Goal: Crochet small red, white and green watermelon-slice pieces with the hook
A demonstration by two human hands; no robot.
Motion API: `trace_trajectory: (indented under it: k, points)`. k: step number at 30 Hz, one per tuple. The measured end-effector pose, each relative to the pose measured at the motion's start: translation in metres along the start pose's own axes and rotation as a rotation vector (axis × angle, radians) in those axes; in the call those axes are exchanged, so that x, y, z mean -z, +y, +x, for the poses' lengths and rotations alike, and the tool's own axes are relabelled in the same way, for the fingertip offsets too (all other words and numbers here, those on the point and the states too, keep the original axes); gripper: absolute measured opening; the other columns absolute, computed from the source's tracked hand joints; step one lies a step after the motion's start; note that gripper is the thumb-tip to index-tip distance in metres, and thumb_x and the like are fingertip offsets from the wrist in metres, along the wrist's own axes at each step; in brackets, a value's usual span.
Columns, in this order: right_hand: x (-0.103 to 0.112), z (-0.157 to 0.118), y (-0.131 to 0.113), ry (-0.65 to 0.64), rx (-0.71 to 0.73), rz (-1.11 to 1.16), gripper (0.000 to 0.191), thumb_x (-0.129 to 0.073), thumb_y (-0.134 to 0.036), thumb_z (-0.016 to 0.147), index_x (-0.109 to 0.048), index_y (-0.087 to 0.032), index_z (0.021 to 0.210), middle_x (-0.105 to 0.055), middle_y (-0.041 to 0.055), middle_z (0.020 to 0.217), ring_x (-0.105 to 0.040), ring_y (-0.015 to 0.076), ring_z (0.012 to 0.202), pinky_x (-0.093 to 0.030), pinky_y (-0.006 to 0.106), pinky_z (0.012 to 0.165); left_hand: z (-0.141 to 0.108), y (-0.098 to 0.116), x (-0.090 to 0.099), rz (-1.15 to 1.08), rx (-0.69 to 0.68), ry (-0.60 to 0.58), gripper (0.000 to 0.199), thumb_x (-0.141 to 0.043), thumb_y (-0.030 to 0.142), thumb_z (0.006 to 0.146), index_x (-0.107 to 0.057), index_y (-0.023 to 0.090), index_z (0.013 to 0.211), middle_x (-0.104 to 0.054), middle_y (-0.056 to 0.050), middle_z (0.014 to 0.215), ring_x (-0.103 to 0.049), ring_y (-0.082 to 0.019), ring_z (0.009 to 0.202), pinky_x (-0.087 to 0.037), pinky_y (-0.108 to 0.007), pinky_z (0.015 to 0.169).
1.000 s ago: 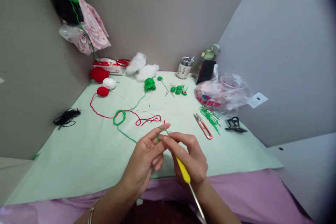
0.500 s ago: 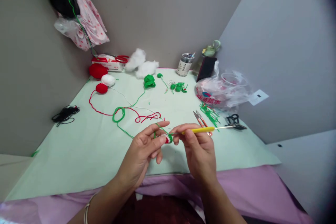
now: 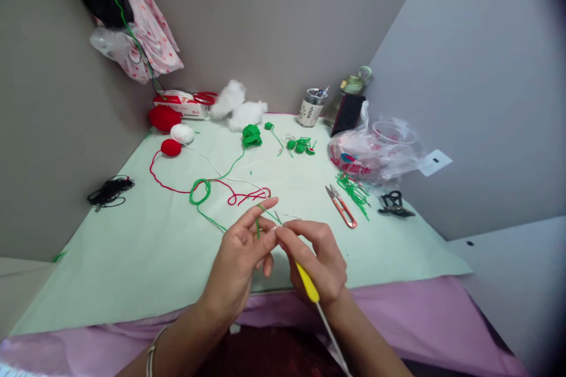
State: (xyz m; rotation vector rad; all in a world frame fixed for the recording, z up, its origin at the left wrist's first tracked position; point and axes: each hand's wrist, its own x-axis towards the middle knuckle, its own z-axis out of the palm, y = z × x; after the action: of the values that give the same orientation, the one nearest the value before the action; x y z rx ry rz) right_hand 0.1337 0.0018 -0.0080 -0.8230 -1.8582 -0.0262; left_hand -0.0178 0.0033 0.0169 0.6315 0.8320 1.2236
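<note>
The right hand (image 3: 321, 259) clamps its fingers on a yellow-handled crochet hook (image 3: 308, 283), handle toward five o'clock; the left hand (image 3: 241, 253), green yarn (image 3: 257, 226) over its index finger, pinches a mostly hidden crochet piece (image 3: 275, 229) at its two o'clock.

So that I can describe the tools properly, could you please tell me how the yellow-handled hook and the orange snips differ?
The yellow-handled hook is held in the right hand, while the orange snips lie on the pale cloth. The hook has a yellow grip on a slim metal shaft; the snips have orange handles and two pointed blades. Both combine metal with coloured grips.
</note>
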Motion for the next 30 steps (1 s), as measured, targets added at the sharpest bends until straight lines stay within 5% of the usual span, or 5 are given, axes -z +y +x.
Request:
trace_trajectory:
  k: [3, 7, 17, 22, 30]
  points:
    - [0.002, 0.004, 0.000, 0.049, -0.173, 0.159, 0.030, -0.060, -0.011, 0.101, -0.075, -0.029, 0.121, -0.076, 0.0079, 0.105, -0.072, 0.0218, 0.093, -0.060, 0.036, 0.077, 0.002, 0.008, 0.000, -0.172, 0.181, -0.057, 0.041, -0.090, 0.020, 0.078, -0.081, 0.015, 0.118, -0.049, 0.009, 0.064, -0.023, 0.000, 0.044, -0.032, -0.010, 0.039]
    - [0.006, 0.019, -0.004, 0.147, -0.462, 0.585, 0.023, -0.055, -0.018, 0.106, -0.077, -0.027, 0.103, -0.073, 0.0030, 0.087, -0.066, 0.0172, 0.075, -0.056, 0.032, 0.066, 0.000, 0.016, -0.002, -0.156, 0.119, -0.066, 0.038, -0.089, 0.017, 0.080, -0.082, 0.019, 0.117, -0.061, 0.005, 0.079, -0.026, 0.003, 0.043, -0.032, -0.008, 0.037]
    - [0.002, 0.011, -0.004, 0.062, -0.144, 0.125, 0.032, -0.064, -0.011, 0.099, -0.079, -0.030, 0.119, -0.079, 0.0082, 0.108, -0.075, 0.0227, 0.096, -0.064, 0.037, 0.078, 0.003, 0.006, -0.006, -0.208, 0.159, -0.071, 0.037, -0.092, 0.021, 0.077, -0.084, 0.016, 0.112, -0.047, 0.009, 0.062, -0.028, 0.001, 0.043, -0.039, -0.009, 0.040]
    - [0.008, 0.019, 0.000, 0.178, -0.500, 0.509, 0.021, -0.057, -0.022, 0.106, -0.078, -0.026, 0.103, -0.072, 0.0032, 0.084, -0.066, 0.0168, 0.071, -0.058, 0.032, 0.065, 0.005, 0.013, -0.003, -0.250, 0.185, -0.041, 0.036, -0.092, 0.015, 0.075, -0.084, 0.015, 0.109, -0.055, 0.007, 0.071, -0.029, 0.003, 0.045, -0.038, -0.007, 0.040]
    - [0.005, 0.020, 0.005, 0.116, -0.685, 0.768, 0.017, -0.064, -0.031, 0.104, -0.079, -0.025, 0.098, -0.077, 0.0024, 0.088, -0.069, 0.0149, 0.074, -0.058, 0.029, 0.069, 0.000, 0.009, -0.006, -0.049, 0.052, -0.065, 0.032, -0.088, 0.020, 0.081, -0.083, 0.022, 0.113, -0.063, 0.004, 0.083, -0.038, 0.001, 0.045, -0.050, -0.014, 0.045]
